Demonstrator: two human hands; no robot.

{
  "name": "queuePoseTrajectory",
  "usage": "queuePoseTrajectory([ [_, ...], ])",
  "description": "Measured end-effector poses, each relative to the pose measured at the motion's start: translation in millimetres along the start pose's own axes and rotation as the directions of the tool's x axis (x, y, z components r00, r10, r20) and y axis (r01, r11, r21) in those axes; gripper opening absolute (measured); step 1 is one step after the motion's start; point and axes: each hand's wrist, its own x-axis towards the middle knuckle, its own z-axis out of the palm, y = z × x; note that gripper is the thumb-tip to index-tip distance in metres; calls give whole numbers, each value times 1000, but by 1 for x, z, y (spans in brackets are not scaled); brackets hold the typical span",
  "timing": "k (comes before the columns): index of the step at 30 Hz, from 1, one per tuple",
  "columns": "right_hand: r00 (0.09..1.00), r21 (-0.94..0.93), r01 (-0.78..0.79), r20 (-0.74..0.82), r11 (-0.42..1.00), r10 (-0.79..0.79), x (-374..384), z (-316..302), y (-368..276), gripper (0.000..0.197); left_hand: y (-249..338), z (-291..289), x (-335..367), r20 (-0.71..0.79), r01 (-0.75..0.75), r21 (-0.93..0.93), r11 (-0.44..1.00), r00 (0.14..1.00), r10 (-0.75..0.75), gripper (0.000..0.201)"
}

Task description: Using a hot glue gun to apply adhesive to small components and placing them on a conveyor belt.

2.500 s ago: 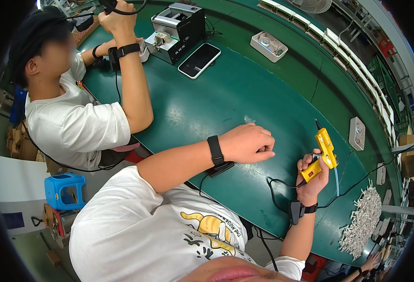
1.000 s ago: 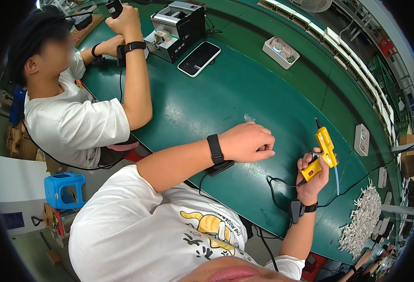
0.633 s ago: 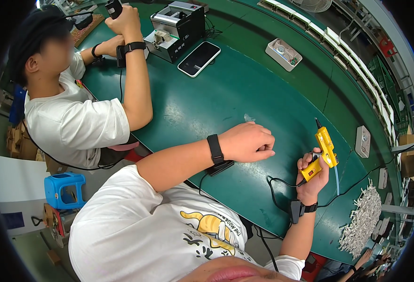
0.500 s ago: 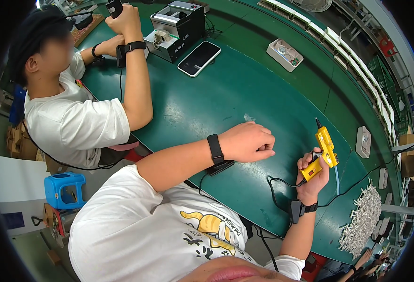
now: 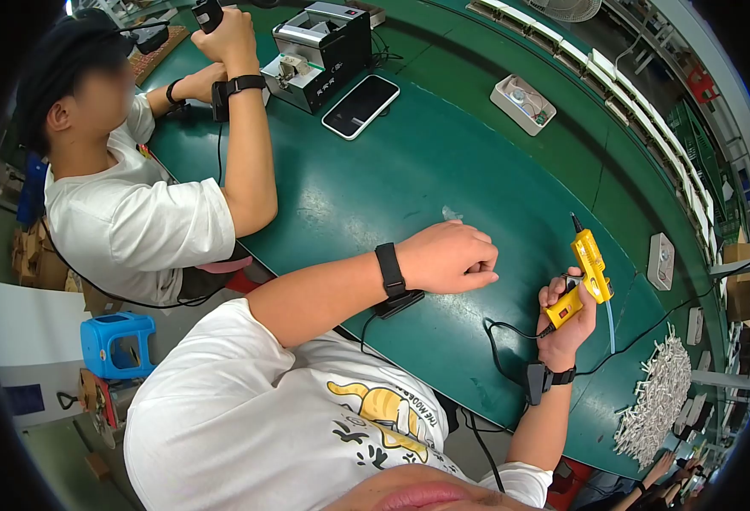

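My right hand [image 5: 569, 317] is wrapped round the handle of a yellow hot glue gun [image 5: 593, 260], whose dark nozzle points up and away. A pale glue stick [image 5: 612, 328] sticks out from the gun's back end, and a black cord runs off its grip. My left hand [image 5: 447, 258] lies on the green table [image 5: 392, 196] with the fingers curled in a loose fist. Nothing shows sticking out of that fist, though its palm side is hidden. A small scrap of clear film [image 5: 452, 213] lies just beyond it.
Small white open boxes [image 5: 523, 105] with parts inside sit on the green conveyor belt [image 5: 443, 64] beyond the table. A phone [image 5: 360, 106] and a black machine [image 5: 322, 55] stand far left, beside a co-worker [image 5: 137, 187]. White small parts [image 5: 654, 400] are heaped at right.
The white boxes on the belt have slid a little to the right and nearer. Both my hands and the glue gun have stayed in place.
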Motion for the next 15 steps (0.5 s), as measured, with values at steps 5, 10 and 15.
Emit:
queuePoseTrajectory([
  [5, 999, 19, 19, -44, 1000, -18, -5, -2, -2, 31, 1, 1, 2, -5, -28, 10, 1000, 1000, 28, 25],
  [10, 999, 46, 11, -31, 999, -10, 1, -4, 1, 31, 0, 5, 2, -14, 10, 11, 1000, 1000, -9, 24],
  [15, 999, 155, 4, -48, 988, 4, 8, -12, 2, 29, 13, -4, 32, 143, 243, 16, 970, 959, -242, 24],
])
